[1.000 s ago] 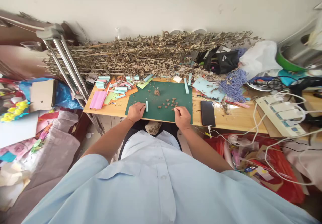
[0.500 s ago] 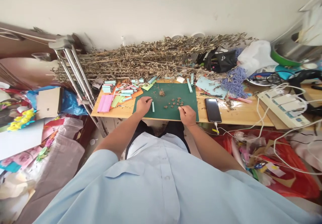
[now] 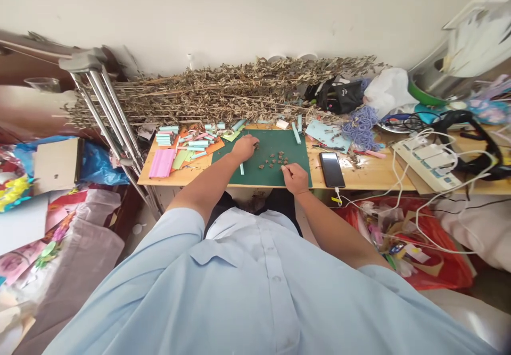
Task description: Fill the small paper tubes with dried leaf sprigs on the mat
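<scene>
My left hand (image 3: 245, 148) reaches over the green cutting mat (image 3: 266, 179), its fingertips bent together on a brown clump of dried plant bits (image 3: 257, 146) that they mostly cover. Toward the mat's near right edge, my right hand (image 3: 296, 178) is closed, thumb pressed to forefinger; whatever it may hold is too small to make out. Several small brown lumps of dried plant (image 3: 273, 160) lie between the hands. A light blue paper roll (image 3: 241, 168) stands out below my left wrist on the mat.
Dried plant stalks (image 3: 207, 97) are piled along the wall. Left of the mat sit stacked paper rolls (image 3: 165, 137) and a pink packet (image 3: 162, 163). To the right are a phone (image 3: 331, 170), purple cord (image 3: 362, 129) and a power strip (image 3: 429, 163). A metal crutch (image 3: 107, 110) leans at the left.
My left hand has moved away from me and right, from beside the paper roll to the brown clump. The right hand stays closed near the same spot. The view has shifted slightly.
</scene>
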`<state>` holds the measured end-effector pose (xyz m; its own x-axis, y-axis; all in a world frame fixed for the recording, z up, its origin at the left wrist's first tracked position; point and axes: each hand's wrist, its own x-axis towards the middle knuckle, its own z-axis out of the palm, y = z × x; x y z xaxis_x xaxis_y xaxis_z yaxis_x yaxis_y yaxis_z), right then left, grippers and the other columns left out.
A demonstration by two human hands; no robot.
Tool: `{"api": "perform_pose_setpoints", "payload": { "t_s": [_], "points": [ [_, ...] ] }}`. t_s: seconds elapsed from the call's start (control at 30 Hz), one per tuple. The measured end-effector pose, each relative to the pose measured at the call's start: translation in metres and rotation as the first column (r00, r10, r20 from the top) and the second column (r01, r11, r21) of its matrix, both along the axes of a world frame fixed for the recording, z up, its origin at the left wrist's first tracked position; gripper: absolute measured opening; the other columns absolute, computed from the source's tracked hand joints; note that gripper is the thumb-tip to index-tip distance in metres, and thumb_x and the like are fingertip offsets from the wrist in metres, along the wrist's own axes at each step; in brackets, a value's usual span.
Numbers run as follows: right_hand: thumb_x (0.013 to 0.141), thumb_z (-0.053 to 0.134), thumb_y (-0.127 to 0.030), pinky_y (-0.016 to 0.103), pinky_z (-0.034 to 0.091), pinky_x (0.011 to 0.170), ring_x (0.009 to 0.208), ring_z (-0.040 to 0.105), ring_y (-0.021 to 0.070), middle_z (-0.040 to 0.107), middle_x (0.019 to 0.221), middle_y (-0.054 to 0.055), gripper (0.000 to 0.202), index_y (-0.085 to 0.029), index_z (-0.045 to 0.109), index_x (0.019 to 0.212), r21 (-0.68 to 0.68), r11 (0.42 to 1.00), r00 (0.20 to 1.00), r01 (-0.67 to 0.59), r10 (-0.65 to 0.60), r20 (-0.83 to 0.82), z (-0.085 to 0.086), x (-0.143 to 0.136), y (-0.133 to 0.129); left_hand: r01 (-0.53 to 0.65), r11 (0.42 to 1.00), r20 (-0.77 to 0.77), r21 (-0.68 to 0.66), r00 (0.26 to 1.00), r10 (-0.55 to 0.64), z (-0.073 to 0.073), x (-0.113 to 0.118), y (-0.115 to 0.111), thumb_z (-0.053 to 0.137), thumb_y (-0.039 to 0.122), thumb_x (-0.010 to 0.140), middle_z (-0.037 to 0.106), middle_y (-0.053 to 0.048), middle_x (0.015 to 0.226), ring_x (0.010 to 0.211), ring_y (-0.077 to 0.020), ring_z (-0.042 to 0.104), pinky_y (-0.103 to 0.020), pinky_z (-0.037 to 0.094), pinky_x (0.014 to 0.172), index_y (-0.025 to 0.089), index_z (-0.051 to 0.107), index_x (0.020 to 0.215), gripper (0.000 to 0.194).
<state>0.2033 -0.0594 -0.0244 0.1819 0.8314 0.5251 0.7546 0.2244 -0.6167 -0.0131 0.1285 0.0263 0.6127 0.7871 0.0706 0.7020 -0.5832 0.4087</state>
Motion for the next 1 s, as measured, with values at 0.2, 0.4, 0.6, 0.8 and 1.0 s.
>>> {"api": "perform_pose_setpoints", "payload": {
  "t_s": [0.2,0.4,0.6,0.8,1.0],
  "points": [
    [0.104,0.051,-0.044,0.035,0.051,0.075,0.077,0.064,0.0215,0.069,0.078,0.007,0.037,-0.024,0.067,0.077,-0.001,1.000,1.000,0.001,-0.001,-0.012,0.001,0.001,0.000,-0.263,0.938,0.442,-0.227,0.830,0.340,0.013,-0.025,-0.026,0.065,0.019,0.089,0.074,-0.011,0.111,0.102,-0.0246,0.069,-0.040,0.056,0.095,0.016,0.075,0.120,0.032],
    [0.102,0.052,-0.044,0.036,0.053,0.078,0.079,0.064,0.0220,0.069,0.080,0.007,0.036,-0.024,0.067,0.077,-0.026,1.000,0.997,0.013,-0.015,-0.074,0.002,0.003,0.000,0.020,0.738,0.641,-0.674,0.513,0.571,-0.003,-0.031,-0.117,0.077,0.035,0.085,0.074,-0.009,0.100,0.087,-0.0200,0.073,-0.027,0.054,0.063,0.015,0.070,0.120,0.041],
    [0.100,0.051,-0.051,0.036,0.053,0.079,0.078,0.064,0.0215,0.068,0.079,0.006,0.039,-0.023,0.066,0.076,-0.089,0.995,0.988,0.054,-0.066,-0.139,0.002,0.009,0.003,0.214,0.563,0.601,-0.798,0.347,0.720,-0.014,-0.027,-0.178,0.090,0.035,0.070,0.075,-0.008,0.089,0.076,-0.0161,0.071,-0.026,0.053,0.062,0.012,0.073,0.107,0.046],
    [0.098,0.055,-0.054,0.038,0.057,0.079,0.077,0.065,0.0211,0.072,0.087,0.007,0.038,-0.022,0.074,0.089,-0.109,0.994,0.979,0.004,-0.026,-0.202,0.019,-0.005,-0.007,0.229,0.534,0.581,-0.814,0.321,0.748,-0.012,-0.026,-0.179,0.091,0.030,0.071,0.075,-0.008,0.086,0.071,-0.0146,0.069,-0.026,0.053,0.062,0.009,0.074,0.105,0.043],
    [0.094,0.067,-0.043,0.038,0.062,0.080,0.078,0.070,0.0175,0.075,0.123,0.007,0.044,-0.028,0.071,0.134,-0.226,0.884,0.901,-0.409,0.352,-0.252,0.045,-0.037,-0.016,0.201,0.585,0.612,-0.785,0.392,0.687,-0.007,-0.020,-0.172,0.083,0.024,0.075,0.073,-0.004,0.083,0.067,-0.0130,0.066,-0.027,0.055,0.063,0.010,0.074,0.103,0.033]
  ]
}}
